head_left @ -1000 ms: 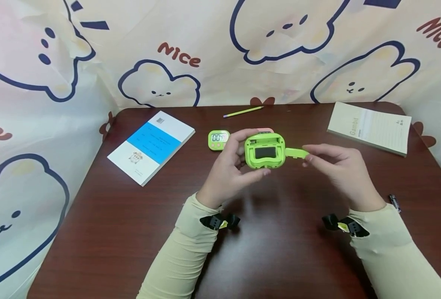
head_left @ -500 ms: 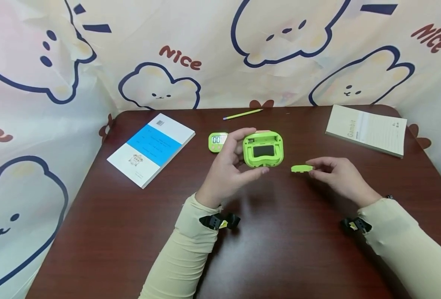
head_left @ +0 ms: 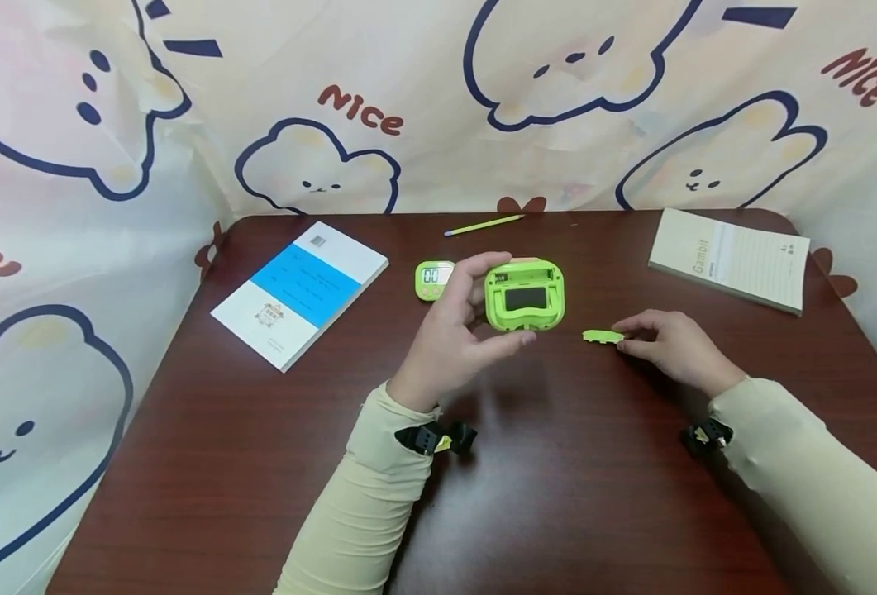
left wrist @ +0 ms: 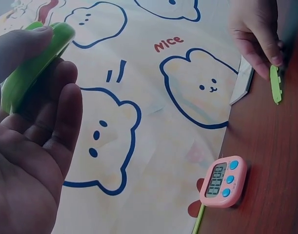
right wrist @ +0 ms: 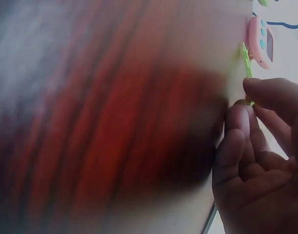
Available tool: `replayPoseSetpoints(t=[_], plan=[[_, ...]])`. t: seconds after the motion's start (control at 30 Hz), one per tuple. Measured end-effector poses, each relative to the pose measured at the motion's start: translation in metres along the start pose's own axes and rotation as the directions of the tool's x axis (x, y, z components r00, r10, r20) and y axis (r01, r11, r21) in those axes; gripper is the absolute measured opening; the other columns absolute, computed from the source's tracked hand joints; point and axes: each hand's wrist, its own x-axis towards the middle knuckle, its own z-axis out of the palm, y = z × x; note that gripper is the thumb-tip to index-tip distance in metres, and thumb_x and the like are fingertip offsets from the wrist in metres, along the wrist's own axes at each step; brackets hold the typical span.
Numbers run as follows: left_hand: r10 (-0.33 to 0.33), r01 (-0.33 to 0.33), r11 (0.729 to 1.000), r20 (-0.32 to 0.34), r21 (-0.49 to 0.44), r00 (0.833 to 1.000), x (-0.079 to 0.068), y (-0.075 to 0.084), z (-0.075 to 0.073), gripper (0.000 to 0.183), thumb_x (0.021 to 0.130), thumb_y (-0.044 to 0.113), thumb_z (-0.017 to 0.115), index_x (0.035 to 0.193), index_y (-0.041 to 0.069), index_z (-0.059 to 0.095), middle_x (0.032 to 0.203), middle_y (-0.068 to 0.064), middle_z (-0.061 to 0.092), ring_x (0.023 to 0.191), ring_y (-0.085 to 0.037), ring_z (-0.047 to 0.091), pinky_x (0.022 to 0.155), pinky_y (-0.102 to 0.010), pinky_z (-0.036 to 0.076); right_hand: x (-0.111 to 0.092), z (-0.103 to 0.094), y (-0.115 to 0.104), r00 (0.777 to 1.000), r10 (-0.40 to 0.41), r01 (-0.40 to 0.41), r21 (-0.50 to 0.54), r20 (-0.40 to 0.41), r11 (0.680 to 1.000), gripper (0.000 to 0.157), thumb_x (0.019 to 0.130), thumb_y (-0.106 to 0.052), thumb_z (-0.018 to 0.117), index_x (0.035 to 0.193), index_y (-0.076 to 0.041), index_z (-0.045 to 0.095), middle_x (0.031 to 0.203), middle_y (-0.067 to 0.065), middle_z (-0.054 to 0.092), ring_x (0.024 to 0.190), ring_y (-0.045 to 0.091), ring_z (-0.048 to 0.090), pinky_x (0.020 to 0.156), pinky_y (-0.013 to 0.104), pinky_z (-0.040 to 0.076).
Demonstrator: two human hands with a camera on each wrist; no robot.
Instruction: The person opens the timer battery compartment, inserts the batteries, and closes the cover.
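Observation:
My left hand (head_left: 445, 343) holds a green digital timer (head_left: 525, 318) up off the table, gripped between thumb and fingers. The timer's back faces me, its battery compartment (head_left: 525, 276) uncovered along the top. To the right, my right hand (head_left: 679, 351) pinches the small green battery cover (head_left: 600, 336) by one end, close over the tabletop. In the left wrist view the cover (left wrist: 276, 87) shows edge-on with little tabs along one side. Thumb and forefinger clasp its end in the right wrist view, where the cover (right wrist: 246, 58) points toward a pink timer (right wrist: 259, 41).
Another green timer (head_left: 431, 281) lies behind my left hand, partly hidden by it. The pink timer (left wrist: 224, 182) is mostly hidden behind the held timer. A pencil (head_left: 484, 226) lies at the back edge, a blue-and-white book (head_left: 300, 296) left, a notepad (head_left: 731, 260) right on the brown table (head_left: 542, 496).
My right hand has drawn the battery cover away from the timer, right and down toward the tabletop, then stayed nearly still. My left hand keeps the timer in almost the same place.

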Motion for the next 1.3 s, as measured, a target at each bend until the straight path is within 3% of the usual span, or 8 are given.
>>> replayPoseSetpoints(t=[0.33,0.53,0.7,0.83,1.03,1.13,1.3], plan=[[0.002,-0.002,1.000,0.035,0.004,0.999,0.001,0.002,-0.001,0.081,0.081,-0.012,0.077,0.146,0.012,0.034,0.146,-0.002,0.054,0.119,-0.026,0.062,0.093,-0.037,0.056,0.005,0.001,0.003,0.999,-0.039,0.039,-0.022,0.002,0.999,0.023,0.090,-0.011,0.074,0.112,-0.006,0.075,0.101,0.007,0.068,0.084,0.019,0.058,0.071,0.034,0.047],[0.010,-0.009,1.000,0.037,-0.017,0.999,0.001,0.004,-0.001,0.082,0.080,-0.013,0.076,0.146,0.008,0.033,0.147,-0.004,0.053,0.119,-0.021,0.062,0.093,-0.038,0.056,0.000,-0.001,0.003,0.999,-0.031,0.031,-0.043,-0.011,0.999,0.028,0.091,-0.014,0.074,0.117,-0.006,0.073,0.105,0.008,0.067,0.085,0.021,0.057,0.072,0.034,0.046],[0.018,-0.017,1.000,0.036,-0.023,0.999,0.000,0.005,-0.002,0.081,0.080,-0.013,0.076,0.146,0.007,0.033,0.146,-0.004,0.054,0.119,-0.025,0.062,0.093,-0.039,0.056,-0.014,-0.003,0.002,0.995,-0.036,0.031,-0.048,-0.094,0.998,0.027,0.092,-0.020,0.075,0.116,-0.009,0.073,0.104,0.006,0.066,0.085,0.022,0.056,0.072,0.035,0.046],[0.023,-0.021,0.999,0.038,-0.036,0.999,0.000,0.004,-0.001,0.081,0.080,-0.015,0.075,0.146,0.008,0.033,0.146,-0.003,0.054,0.119,-0.025,0.062,0.092,-0.038,0.056,-0.031,-0.006,0.005,0.985,-0.045,0.036,-0.061,-0.166,0.998,0.025,0.093,-0.022,0.074,0.115,-0.011,0.073,0.107,0.005,0.066,0.088,0.019,0.055,0.072,0.029,0.045],[0.040,-0.039,0.999,0.047,-0.029,0.998,0.001,0.002,-0.001,0.085,0.081,-0.013,0.076,0.149,0.015,0.033,0.148,-0.002,0.051,0.120,-0.019,0.062,0.091,-0.039,0.057,-0.055,-0.013,0.019,0.959,-0.032,0.018,-0.050,-0.282,0.999,0.022,0.094,-0.021,0.073,0.113,-0.010,0.073,0.108,0.004,0.065,0.085,0.003,0.050,0.069,0.016,0.040],[0.049,-0.048,0.999,0.050,-0.025,0.998,0.001,0.001,-0.002,0.086,0.081,-0.013,0.076,0.150,0.016,0.033,0.149,-0.006,0.050,0.121,-0.022,0.061,0.090,-0.040,0.058,-0.066,-0.016,0.029,0.943,-0.020,0.009,-0.035,-0.333,0.999,0.020,0.094,-0.018,0.072,0.112,-0.009,0.074,0.107,0.003,0.064,0.082,-0.006,0.048,0.067,0.012,0.039],[0.033,-0.031,0.999,0.050,-0.038,0.998,0.002,0.001,-0.001,0.084,0.080,-0.014,0.075,0.149,0.015,0.036,0.149,-0.006,0.050,0.121,-0.024,0.061,0.090,-0.039,0.058,-0.081,-0.023,0.048,0.928,0.019,-0.035,-0.036,-0.371,0.999,0.019,0.097,-0.015,0.068,0.113,-0.008,0.074,0.108,-0.006,0.061,0.084,-0.015,0.046,0.068,0.009,0.039]])
